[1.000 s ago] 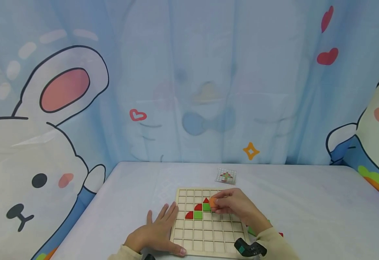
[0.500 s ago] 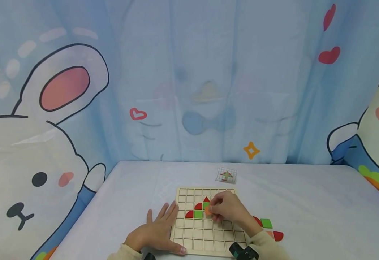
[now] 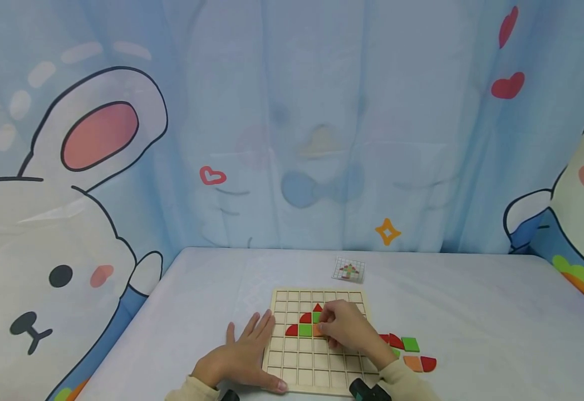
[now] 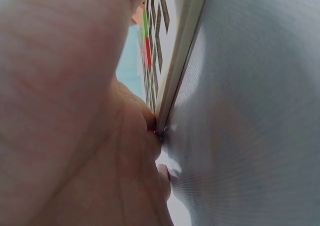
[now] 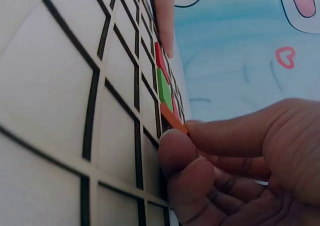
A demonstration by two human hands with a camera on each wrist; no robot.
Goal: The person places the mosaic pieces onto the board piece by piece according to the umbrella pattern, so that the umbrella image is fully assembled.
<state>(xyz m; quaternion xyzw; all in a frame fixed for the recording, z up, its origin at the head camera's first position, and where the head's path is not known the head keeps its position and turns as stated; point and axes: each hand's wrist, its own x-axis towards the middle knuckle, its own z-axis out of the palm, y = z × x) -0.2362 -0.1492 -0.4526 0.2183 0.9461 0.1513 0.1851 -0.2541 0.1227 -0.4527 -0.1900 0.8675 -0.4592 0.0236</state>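
Note:
A wooden grid board [image 3: 297, 379] lies on the white table. My left hand [image 3: 244, 356] is spread along its left side, fingertips at the edge and thumb at the near left corner. My right hand [image 3: 349, 327] pinches an orange tile [image 5: 173, 118] between thumb and forefinger; it sits tilted at a cell just right of a green square tile [image 3: 305, 330]. Left of that green square is a red quarter-round tile [image 3: 292, 330]. One row up are another red quarter-round tile [image 3: 305, 318] and a partly hidden green tile [image 3: 316, 317], with a red triangle tile [image 3: 318, 307] above.
Right of the board lie loose tiles: a green one [image 3: 410, 344], an orange one [image 3: 412, 363], a red quarter-round [image 3: 428, 364] and others partly behind the right forearm. A small pattern card [image 3: 349, 270] lies beyond the board. A printed blue curtain [image 3: 292, 139] hangs behind the table.
My right hand has moved the orange tile down and slightly left, from beside the upper green tile to the cell beside the lower green square. The left hand stays put.

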